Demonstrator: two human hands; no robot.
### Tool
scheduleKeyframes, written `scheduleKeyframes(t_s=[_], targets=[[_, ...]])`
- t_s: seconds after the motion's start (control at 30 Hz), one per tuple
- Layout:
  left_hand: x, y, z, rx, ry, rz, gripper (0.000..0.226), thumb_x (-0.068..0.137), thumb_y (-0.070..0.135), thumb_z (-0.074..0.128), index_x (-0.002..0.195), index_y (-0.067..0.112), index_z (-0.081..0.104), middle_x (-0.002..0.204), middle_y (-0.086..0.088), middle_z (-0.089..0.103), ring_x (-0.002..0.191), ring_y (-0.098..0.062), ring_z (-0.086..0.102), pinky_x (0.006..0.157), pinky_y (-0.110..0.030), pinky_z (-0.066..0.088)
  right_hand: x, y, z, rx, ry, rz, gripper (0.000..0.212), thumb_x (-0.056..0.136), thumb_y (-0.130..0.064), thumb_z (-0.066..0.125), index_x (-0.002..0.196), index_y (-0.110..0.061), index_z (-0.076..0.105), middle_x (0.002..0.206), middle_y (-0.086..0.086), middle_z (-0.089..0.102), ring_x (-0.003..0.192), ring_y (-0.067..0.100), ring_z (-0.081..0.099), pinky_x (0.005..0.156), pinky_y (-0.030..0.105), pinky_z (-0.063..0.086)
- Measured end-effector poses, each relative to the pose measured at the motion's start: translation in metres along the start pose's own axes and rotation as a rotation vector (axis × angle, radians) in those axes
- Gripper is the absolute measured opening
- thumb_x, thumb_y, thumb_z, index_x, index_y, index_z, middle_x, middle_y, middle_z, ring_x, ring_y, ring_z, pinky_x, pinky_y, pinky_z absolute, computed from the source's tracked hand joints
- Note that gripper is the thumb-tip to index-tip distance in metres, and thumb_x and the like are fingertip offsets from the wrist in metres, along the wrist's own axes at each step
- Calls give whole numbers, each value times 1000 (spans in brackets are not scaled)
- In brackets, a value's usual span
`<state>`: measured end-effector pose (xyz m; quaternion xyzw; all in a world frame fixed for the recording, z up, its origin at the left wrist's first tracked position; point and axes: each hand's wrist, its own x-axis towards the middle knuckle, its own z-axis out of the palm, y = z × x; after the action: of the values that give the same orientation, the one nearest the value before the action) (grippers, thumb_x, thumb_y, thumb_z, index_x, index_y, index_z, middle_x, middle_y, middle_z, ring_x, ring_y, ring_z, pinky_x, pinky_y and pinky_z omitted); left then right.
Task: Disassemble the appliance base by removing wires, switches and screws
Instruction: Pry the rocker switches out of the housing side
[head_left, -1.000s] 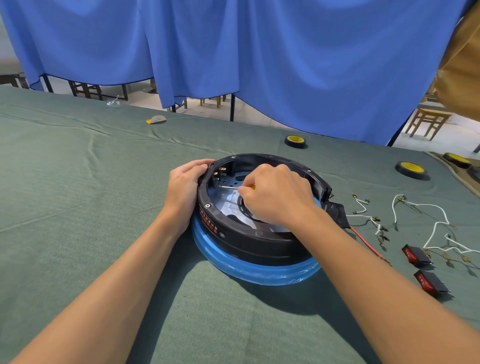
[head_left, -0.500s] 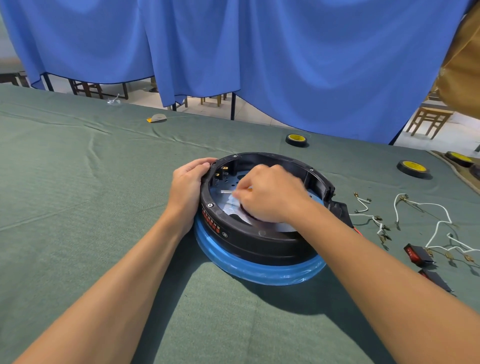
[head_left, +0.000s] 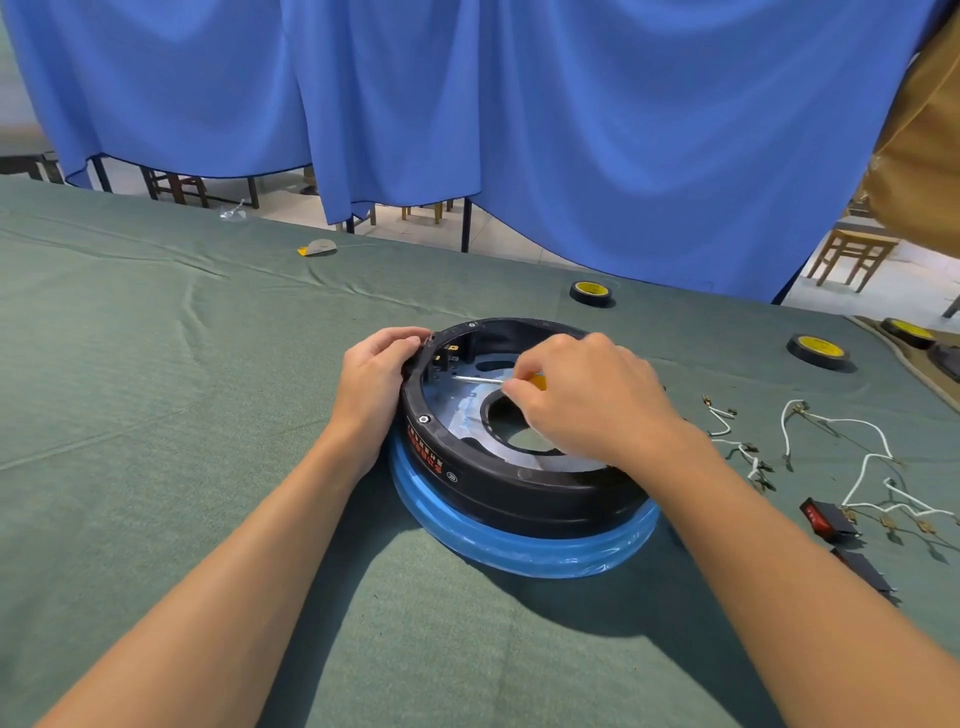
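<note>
The round black plastic appliance base (head_left: 519, 488), with blue film around its lower rim, sits in the middle of the green cloth-covered table (head_left: 156, 415), open side up. A second ago the right hand (head_left: 587, 402) hung low over the ring and hid most of the tool. Now it has shifted a little back and to the right. More of the thin silver shaft and a sliver of the yellow handle of the small screwdriver (head_left: 478, 379) show between its pinching fingers.

The tip has hardly moved. It still points at the inner left wall, just under the brass terminals. To my eye this is a re-grip between turns on a screw there, not a withdrawal, so that screw is probably not out yet.

The left hand (head_left: 376, 382) has stayed put, its grip curled over the left rim to keep the base from spinning.

Off to the right, well apart from the base, lie the loose white wires with brass connectors (head_left: 831, 423) and the red rocker switches (head_left: 823, 517). Judging by that pile, the wires and switches look largely done and the screws are what remain.
</note>
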<state>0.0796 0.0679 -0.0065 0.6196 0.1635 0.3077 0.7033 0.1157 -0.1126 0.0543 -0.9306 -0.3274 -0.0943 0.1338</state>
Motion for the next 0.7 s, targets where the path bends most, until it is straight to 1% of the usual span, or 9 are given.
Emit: scheduleKeyframes(t_s=[0.1, 0.2, 0.27, 0.33, 0.4, 0.5, 0.57, 0.63, 0.7], targets=[[1, -1, -1, 36, -2, 25, 25, 96, 11, 49, 90, 10, 73, 88, -5, 73, 84, -15, 66, 79, -30, 53, -32, 6, 0, -79, 250, 63, 27, 92, -47, 46, 92, -31, 68, 85, 4, 67, 80, 35, 61, 64, 35, 39], [3, -2, -1, 82, 20, 33, 27, 98, 18, 48, 90, 10, 72, 85, 0, 71, 78, -9, 65, 77, -28, 52, -57, 5, 8, -81, 466, 88, 29, 95, -40, 48, 80, -22, 65, 66, -1, 63, 60, 32, 58, 54, 32, 42], [5, -2, -3, 111, 52, 46, 28, 98, 21, 49, 85, 13, 72, 77, 7, 70, 71, -2, 64, 72, -25, 50, -55, 10, 13, -22, 607, 105, 27, 96, -35, 53, 77, -19, 63, 63, -1, 59, 55, 30, 51, 50, 30, 41], [5, -3, -6, 125, 102, 61, 28, 97, 24, 50, 79, 15, 70, 67, 11, 69, 60, 2, 61, 61, -20, 49, -45, 16, 16, 7, 714, 112, 25, 96, -30, 56, 77, -15, 64, 63, 2, 58, 53, 29, 46, 49, 28, 36], [5, -4, -9, 94, 163, 57, 25, 94, 27, 53, 76, 15, 66, 64, 9, 67, 54, 0, 59, 50, -18, 47, -33, 24, 21, 5, 756, 137, 27, 96, -31, 53, 80, -13, 65, 64, 4, 59, 53, 31, 48, 51, 27, 31], [5, -3, -13, 59, 240, 17, 24, 81, 36, 54, 73, 16, 65, 69, 0, 66, 64, -14, 61, 62, -32, 48, -12, 38, 26, -11, 790, 165, 28, 97, -30, 51, 80, -11, 64, 65, 7, 60, 53, 33, 53, 53, 27, 27], [5, -3, -15, 58, 278, 20, 26, 76, 38, 53, 70, 16, 64, 67, 0, 64, 65, -15, 58, 65, -35, 45, 1, 46, 26, -33, 819, 168, 27, 96, -26, 54, 78, -8, 65, 63, 9, 60, 48, 31, 48, 53, 24, 23], [5, -3, -16, 57, 308, 37, 26, 78, 35, 51, 68, 14, 63, 59, 4, 61, 57, -8, 56, 60, -30, 42, 12, 51, 26, -76, 817, 188, 28, 97, -25, 52, 81, -7, 65, 66, 11, 61, 49, 28, 41, 53, 21, 19], [5, -2, -16, 51, 319, 44, 26, 82, 30, 51, 67, 12, 62, 49, 8, 57, 47, -4, 53, 51, -22, 42, 20, 58, 26, -93, 740, 245, 32, 102, -29, 44, 91, -7, 65, 78, 12, 65, 59, 32, 50, 55, 27, 25]])
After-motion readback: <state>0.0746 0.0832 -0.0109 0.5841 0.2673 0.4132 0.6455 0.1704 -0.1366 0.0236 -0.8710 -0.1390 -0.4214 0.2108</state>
